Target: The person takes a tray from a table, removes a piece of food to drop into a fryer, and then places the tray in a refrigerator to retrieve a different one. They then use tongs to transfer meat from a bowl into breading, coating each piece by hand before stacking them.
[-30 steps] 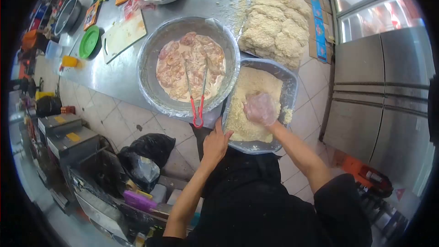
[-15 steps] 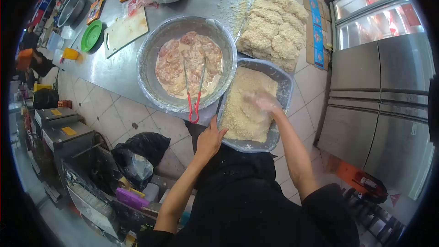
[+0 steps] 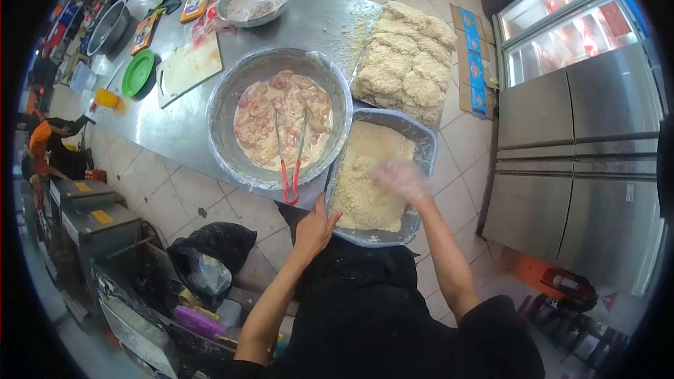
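My left hand [image 3: 315, 229] rests against the left rim of a grey tub [image 3: 426, 142], fingers apart and holding nothing. Inside the tub lies a bed of pale crumbly breading [image 3: 365, 193]. Over its right part is my right hand [image 3: 401, 180], floury and smeared by motion, so its fingers cannot be made out. Left of the tub, a large metal bowl [image 3: 223, 142] lined with plastic holds raw meat [image 3: 263, 116] in a milky liquid. Red-handled tongs [image 3: 289, 181] lean in that bowl. Coated pieces [image 3: 407, 60] are heaped behind the tub.
On the metal table [image 3: 168, 133] are a white cutting board [image 3: 189, 69], a green plate [image 3: 138, 72] and a smaller bowl [image 3: 255, 0]. A black bag [image 3: 217, 245] stands lower left. Steel refrigerators [image 3: 537, 119] line the right. Another person [image 3: 53, 147] is at the far left.
The view has shifted, so the bowl and tub appear lower and slightly left. My right hand still moves over the breading; my left hand stays at the tub's rim. The person at far left shows more.
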The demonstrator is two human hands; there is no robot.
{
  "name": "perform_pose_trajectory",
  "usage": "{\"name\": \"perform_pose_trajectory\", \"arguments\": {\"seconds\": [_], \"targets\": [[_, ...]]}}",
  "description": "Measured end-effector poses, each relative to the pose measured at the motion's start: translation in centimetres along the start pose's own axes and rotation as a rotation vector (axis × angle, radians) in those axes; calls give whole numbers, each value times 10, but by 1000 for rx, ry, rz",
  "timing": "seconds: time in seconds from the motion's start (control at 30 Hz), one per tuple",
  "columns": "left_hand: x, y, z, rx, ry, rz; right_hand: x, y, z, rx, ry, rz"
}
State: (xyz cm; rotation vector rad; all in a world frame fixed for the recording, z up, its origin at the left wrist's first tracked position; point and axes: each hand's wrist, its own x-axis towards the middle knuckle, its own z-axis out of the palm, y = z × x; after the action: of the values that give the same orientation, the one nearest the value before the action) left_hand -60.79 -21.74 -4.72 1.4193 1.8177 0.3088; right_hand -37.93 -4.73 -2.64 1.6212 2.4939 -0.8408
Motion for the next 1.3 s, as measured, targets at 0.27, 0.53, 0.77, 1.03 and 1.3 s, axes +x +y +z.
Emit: {"name": "perform_pose_trajectory", "arguments": {"seconds": [0.27,0.53,0.77,1.03,1.3], "targets": [[-1,-1,1,-9,20,28,67,20,31,58,258,496],[-3,-1,2,-17,36,39,48,4,38,38,167,44],[2,-7,7,16,50,50,22,-22,86,-242,353,-266],[1,-6,4,-9,-9,39,33,-25,70,102,392,8],[3,-9,10,4,42,45,16,5,17,61,32,61]]}}
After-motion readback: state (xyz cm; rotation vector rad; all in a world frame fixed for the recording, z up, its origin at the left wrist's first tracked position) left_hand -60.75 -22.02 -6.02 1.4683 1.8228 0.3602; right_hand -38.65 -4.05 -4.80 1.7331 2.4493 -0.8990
